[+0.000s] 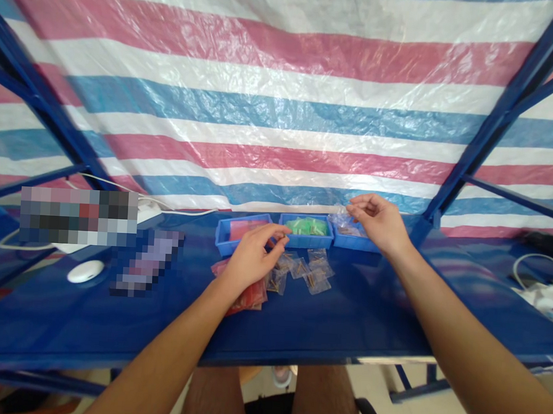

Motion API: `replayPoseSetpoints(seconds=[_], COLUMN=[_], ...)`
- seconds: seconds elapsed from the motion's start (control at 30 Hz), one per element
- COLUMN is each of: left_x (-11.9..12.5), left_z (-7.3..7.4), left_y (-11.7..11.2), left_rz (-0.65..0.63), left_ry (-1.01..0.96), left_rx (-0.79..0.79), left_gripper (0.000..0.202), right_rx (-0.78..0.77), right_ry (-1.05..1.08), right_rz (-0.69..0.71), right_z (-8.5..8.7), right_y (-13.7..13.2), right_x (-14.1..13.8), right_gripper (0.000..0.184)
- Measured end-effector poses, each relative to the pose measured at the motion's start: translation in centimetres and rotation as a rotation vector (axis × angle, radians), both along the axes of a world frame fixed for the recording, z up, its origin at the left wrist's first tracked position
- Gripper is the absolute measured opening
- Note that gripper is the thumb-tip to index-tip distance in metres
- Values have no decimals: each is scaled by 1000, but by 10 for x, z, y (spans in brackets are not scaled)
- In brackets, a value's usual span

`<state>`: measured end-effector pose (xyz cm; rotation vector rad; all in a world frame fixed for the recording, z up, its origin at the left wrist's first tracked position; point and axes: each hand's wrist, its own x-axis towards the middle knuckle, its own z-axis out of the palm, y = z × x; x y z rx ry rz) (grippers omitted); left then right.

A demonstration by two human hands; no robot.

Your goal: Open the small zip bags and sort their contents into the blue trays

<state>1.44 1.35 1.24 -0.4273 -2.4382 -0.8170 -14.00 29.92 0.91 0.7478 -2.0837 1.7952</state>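
Observation:
Three blue trays stand in a row at the back of the blue table: the left tray (223,236) holds red pieces, the middle tray (305,239) green pieces, and the right tray (349,240) clear bags. My right hand (380,223) hovers over the right tray, with a small clear bag (341,218) pinched between its fingertips. My left hand (254,255) is curled above several small clear packets (311,271) lying on the table, its fingertips together near them. A pile of red packets (252,295) lies under my left wrist.
A white round device (85,271) and a white cable (165,205) lie at the left. A coiled white cable and plug (539,285) sit at the right. Blue frame posts (494,129) rise at both sides; a striped tarp (282,96) hangs behind. My knees show below the table edge.

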Motion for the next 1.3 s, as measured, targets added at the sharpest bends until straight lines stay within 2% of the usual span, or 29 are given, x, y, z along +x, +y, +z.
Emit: replayPoseSetpoints(seconds=[0.17, 0.4, 0.5, 0.6, 0.7, 0.77, 0.9, 1.03, 1.1, 1.17, 1.3], left_x=[0, -8, -11, -10, -9, -8, -8, -6, -6, -6, -6], left_z=[-1, -15, -16, -12, -8, -9, -13, -14, -13, -12, -11], left_y=[1, 2, 3, 1, -1, -1, 4, 7, 7, 7, 8], left_rz=[-1, -234, -227, -173, -129, -144, -245, -253, -259, -267, -273], left_ry=[-79, -246, -262, -245, -201, -197, -287, -305, -305, -310, -325], left_rx=[109, 538, 620, 626, 517, 478, 598, 621, 626, 633, 644], left_gripper=[21, 34, 38, 39, 37, 35, 46, 52, 51, 51, 47], right_rx=[-102, -88, -65, -29, 43, 74, 102, 176, 195, 197, 100], right_ry=[-124, -205, -235, -247, -235, -221, -142, 11, 60, 72, -14], right_rz=[153, 363, 437, 484, 521, 547, 576, 522, 497, 479, 498], right_z=[-1, -6, -10, -13, -16, -18, -23, -24, -23, -22, -19], right_y=[-15, -38, -47, -53, -56, -58, -64, -65, -64, -63, -64], right_x=[16, 41, 52, 60, 66, 70, 76, 77, 77, 78, 81], right_gripper=[41, 41, 41, 41, 38, 38, 44, 25, 21, 22, 22])
